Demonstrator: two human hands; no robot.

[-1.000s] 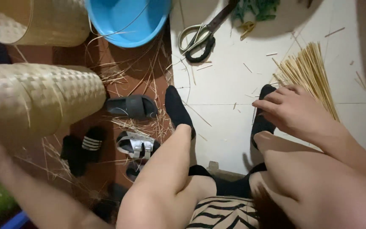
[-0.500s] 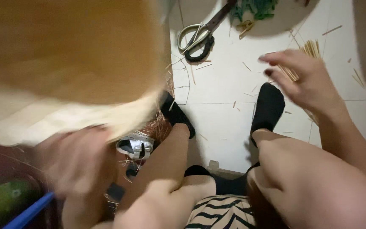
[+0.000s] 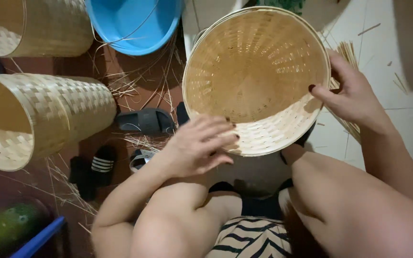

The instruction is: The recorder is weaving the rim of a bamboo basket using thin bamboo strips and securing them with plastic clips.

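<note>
- Both hands are on the woven bamboo basket (image 3: 256, 79): my left hand (image 3: 194, 145) lies spread against its near rim, fingers splayed and barely curled, more a prop than a clamp, while my right hand (image 3: 352, 95) pinches the far-right rim, thumb hooked inside, fingers behind.
- With so loose a grip on the left, I judge the basket could roll or tip off my palm; only the right pinch truly has it.
- That basket is up over my knees, mouth tilted toward me, above the pale tiled floor (image 3: 402, 43) rather than resting on it.
- Its rim looks thin and springy; squeezing harder on the right might bend it out of round or crack a strip.
- Splinters are a risk for my bare fingers (image 3: 218, 129) wherever the strip ends stick out along the edge.
- Just behind my right hand lies a bundle of bamboo strips (image 3: 347, 52); a swing of the basket could scatter them, or they could poke my wrist.
- Below, near my feet, are dark sandals (image 3: 144, 122) and loose straw (image 3: 139, 81) on the brown floor; shifting a foot there could mean a slip.
- Further left, two finished baskets (image 3: 44, 119) lie on their sides and a blue basin (image 3: 130, 21) stands beyond; a dropped basket could knock into them.
- Whether anything lies under the basket I cannot tell; it hides the floor there.
</note>
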